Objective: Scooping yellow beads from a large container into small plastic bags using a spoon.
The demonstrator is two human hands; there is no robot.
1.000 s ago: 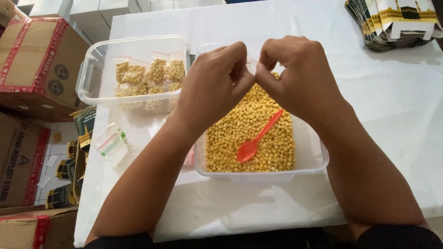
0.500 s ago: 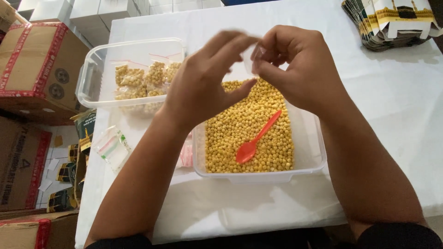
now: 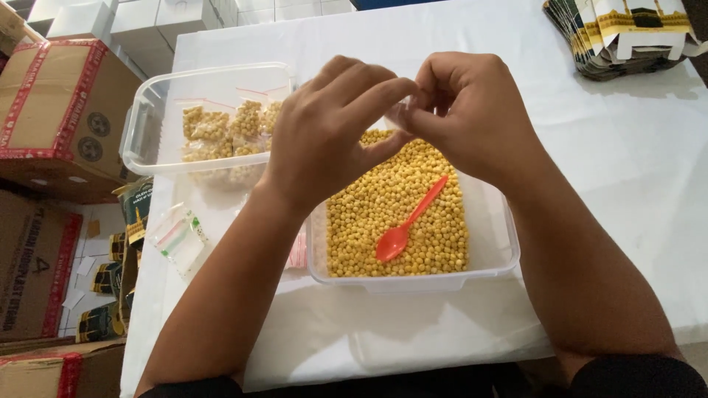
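**Two hands pinch a small clear bag above a tub of yellow pellets**

The white table (image 3: 634,169) carries everything. On it, the clear tub (image 3: 494,254) of yellow pellets (image 3: 369,214) is the landmark. A second clear tub (image 3: 144,125), left of and behind it, holds filled little bags (image 3: 221,129). Cardboard boxes (image 3: 59,103) stand far left of it, off the table. A stack of flat printed cartons (image 3: 627,33) lies beyond it to the right. Above its far edge, the left hand (image 3: 324,133) and right hand (image 3: 472,110) meet, fingers curled, pinching a small clear plastic bag (image 3: 402,114), mostly hidden between them. An orange spoon (image 3: 409,221) lies on the pellets. Loose empty bags (image 3: 177,236) sit left of it.
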